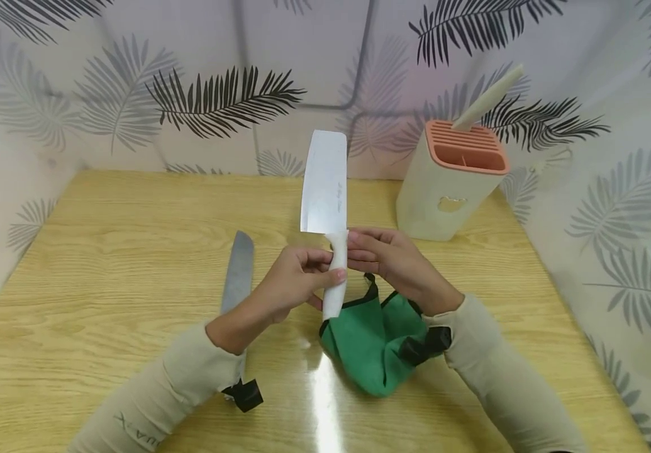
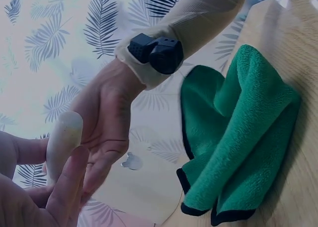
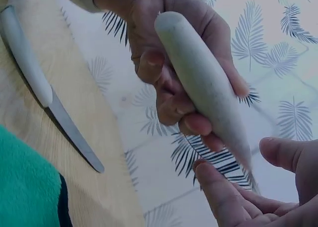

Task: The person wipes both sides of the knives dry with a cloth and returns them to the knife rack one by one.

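A cleaver [image 1: 325,182] with a broad blade and white handle is held upright over the table, blade uppermost. My left hand [image 1: 291,280] grips its handle, thumb across the front and fingers behind. Beside the handle's neck is my right hand [image 1: 401,264], its fingertips at the handle's edge. In the right wrist view, the right thumb and fingers [image 3: 213,180] stand apart around the neck without closing. Below the hands lies a crumpled green cloth [image 1: 370,352] with black edging. A second knife [image 1: 238,270] rests left of it, partly hidden by the left forearm.
At the back right stands a cream knife block [image 1: 450,201] with an orange slotted top and a white handle [image 1: 489,97] sticking out. The wooden table [image 1: 133,233] meets leaf-patterned curtains [image 1: 200,145] at the back and sides.
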`<action>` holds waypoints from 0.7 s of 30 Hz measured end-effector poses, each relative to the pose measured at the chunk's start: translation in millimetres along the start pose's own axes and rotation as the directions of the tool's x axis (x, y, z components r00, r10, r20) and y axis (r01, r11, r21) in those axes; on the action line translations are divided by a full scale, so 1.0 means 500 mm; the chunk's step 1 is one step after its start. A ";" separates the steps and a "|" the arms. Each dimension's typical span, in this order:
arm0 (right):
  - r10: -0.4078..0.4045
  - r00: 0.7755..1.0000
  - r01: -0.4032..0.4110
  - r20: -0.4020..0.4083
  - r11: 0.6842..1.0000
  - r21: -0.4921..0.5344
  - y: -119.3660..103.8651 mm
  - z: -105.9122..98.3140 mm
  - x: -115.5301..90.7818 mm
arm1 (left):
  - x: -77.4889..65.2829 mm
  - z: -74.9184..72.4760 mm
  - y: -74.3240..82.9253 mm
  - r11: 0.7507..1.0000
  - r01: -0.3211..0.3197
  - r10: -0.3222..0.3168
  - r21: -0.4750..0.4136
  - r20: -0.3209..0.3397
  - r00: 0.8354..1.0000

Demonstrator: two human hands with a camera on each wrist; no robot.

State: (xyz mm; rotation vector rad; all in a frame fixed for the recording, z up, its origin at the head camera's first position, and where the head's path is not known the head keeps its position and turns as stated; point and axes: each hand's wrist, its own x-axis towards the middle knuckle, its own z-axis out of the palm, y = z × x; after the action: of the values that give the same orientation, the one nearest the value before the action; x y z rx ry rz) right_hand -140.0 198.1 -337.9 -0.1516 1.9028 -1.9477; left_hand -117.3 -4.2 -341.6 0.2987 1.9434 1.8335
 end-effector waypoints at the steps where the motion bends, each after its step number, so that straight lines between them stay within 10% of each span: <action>1: 0.005 1.000 -0.005 -0.001 1.000 0.004 -0.001 0.004 0.003 | 0.000 0.000 -0.001 1.000 0.002 -0.002 0.000 -0.001 1.000; 21: 0.014 1.000 -0.013 0.004 0.987 -0.162 -0.050 -0.005 0.012 | 0.003 -0.007 -0.018 0.992 -0.005 0.002 0.124 0.029 1.000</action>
State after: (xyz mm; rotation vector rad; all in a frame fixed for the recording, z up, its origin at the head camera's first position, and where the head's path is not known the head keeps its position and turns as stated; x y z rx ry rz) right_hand -151.6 197.8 -314.8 -0.1894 2.0535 -1.7807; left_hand -119.1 -7.6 -350.8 0.3661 2.0424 1.7042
